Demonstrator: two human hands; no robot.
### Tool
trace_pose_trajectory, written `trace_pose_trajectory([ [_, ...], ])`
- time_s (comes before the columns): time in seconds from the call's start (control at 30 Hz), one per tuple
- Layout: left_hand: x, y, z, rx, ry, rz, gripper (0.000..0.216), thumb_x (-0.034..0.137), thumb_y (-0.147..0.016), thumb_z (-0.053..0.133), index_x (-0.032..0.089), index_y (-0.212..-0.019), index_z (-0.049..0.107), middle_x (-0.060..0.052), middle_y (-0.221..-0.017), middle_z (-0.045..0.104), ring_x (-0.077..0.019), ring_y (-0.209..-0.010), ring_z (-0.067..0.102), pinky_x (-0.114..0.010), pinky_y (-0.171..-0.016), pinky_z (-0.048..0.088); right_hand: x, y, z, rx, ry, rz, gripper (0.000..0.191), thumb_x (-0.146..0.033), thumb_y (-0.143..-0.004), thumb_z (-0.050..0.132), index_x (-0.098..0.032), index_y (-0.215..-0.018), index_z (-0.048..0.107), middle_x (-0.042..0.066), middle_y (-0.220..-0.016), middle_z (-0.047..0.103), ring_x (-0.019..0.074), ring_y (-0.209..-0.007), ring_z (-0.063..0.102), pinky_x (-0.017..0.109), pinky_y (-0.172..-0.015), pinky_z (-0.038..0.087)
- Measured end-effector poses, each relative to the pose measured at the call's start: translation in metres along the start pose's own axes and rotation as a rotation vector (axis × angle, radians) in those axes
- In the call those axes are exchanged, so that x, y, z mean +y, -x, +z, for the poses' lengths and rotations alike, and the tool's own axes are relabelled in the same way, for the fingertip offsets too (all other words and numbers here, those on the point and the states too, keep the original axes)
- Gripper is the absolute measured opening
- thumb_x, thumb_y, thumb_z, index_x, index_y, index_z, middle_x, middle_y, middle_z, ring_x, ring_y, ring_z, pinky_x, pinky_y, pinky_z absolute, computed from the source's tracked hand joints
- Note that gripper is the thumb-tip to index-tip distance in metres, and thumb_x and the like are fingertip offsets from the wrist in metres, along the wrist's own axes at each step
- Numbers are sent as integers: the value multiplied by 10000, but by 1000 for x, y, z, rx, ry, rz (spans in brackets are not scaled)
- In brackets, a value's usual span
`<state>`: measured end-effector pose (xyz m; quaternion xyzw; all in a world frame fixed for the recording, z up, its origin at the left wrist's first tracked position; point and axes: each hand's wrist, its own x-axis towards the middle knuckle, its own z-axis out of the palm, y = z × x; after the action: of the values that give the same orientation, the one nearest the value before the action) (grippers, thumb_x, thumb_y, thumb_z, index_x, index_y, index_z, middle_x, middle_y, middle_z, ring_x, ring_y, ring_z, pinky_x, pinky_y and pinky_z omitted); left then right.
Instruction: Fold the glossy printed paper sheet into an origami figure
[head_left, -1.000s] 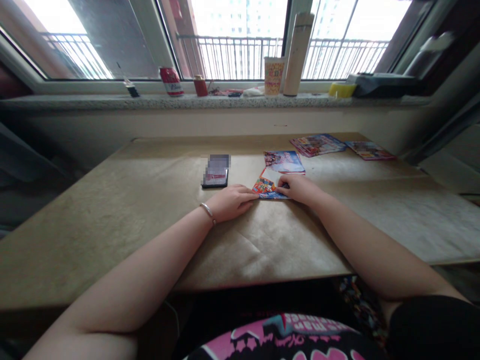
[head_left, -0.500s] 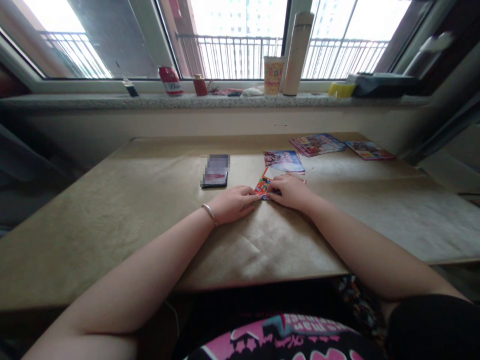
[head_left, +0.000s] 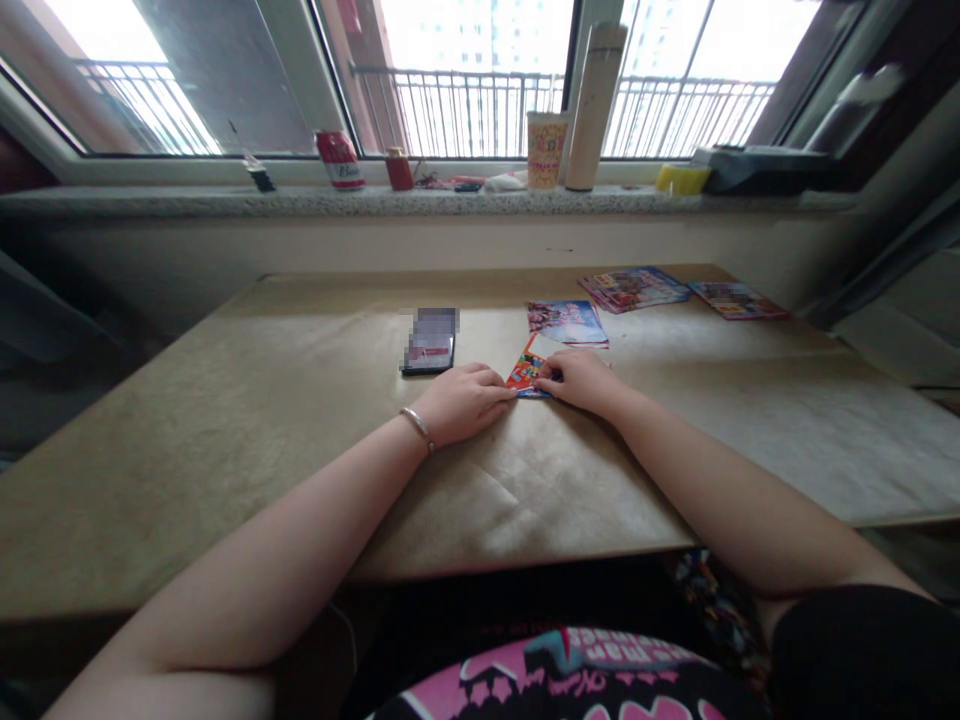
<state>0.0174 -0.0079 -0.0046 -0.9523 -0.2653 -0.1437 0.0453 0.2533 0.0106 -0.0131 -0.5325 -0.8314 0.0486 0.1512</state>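
A small colourful folded paper [head_left: 526, 370] lies on the brown paper-covered table [head_left: 300, 420]. My right hand [head_left: 581, 383] lies over it with curled fingers pressing down on its near left part. My left hand [head_left: 461, 402], a bracelet on its wrist, rests flat on the table with its fingertips touching the paper's left corner. Most of the paper is hidden under my right hand. Just beyond lies another colourful sheet [head_left: 568, 322].
A dark phone [head_left: 430, 351] lies left of the paper. Two more colourful sheets [head_left: 634, 287] [head_left: 737, 299] lie at the far right. The window sill holds a red can [head_left: 340, 161], a paper cup [head_left: 547, 149], a tall flask [head_left: 594, 95] and a yellow object [head_left: 682, 179].
My right hand has slid left across the folded paper, covering more of it. My left hand has hardly moved.
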Motion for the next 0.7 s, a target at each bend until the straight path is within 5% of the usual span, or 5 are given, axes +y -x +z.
trace_pose_trajectory([
  [0.7,6,-2,-3,-71,-35,-60,281,289,-902,513,194,-1095,693,-76,-1005,650,-181,-902,593,-317,-836,505,-11,2,-9,-45,187,-14,210,-389,-862,554,-213,-824,661,51,-917,701,201,-861,618,288,-709,379],
])
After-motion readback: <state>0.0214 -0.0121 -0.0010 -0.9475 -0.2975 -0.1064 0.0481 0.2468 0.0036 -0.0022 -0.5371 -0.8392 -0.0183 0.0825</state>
